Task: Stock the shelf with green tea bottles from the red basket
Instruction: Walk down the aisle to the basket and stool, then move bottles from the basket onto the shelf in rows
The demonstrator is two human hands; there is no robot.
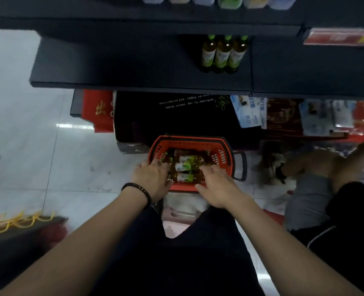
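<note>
Both my hands reach into the red basket (189, 142) on the floor, where green tea bottles (187, 165) lie on their sides. Their white-green labels are too blurred to read. My left hand (153, 176) has its fingertips buried among them, so I cannot tell its grip. My right hand (217, 184) lies spread, gripping nothing. Three bottles (221, 54) stand on the black shelf (112, 67). The mat (155, 122) below reads, upside down, "welcome to our sweet home".

The basket (189, 142) sits on the floor (27, 135) before the shelf (112, 65), with loose bottles (187, 165) lying in it. Behind and above, 3 upright bottles (222, 54) stand side by side on the shelf. The left hand (153, 178) is over the basket's near-left corner, the right hand (217, 186) over its near-right.
</note>
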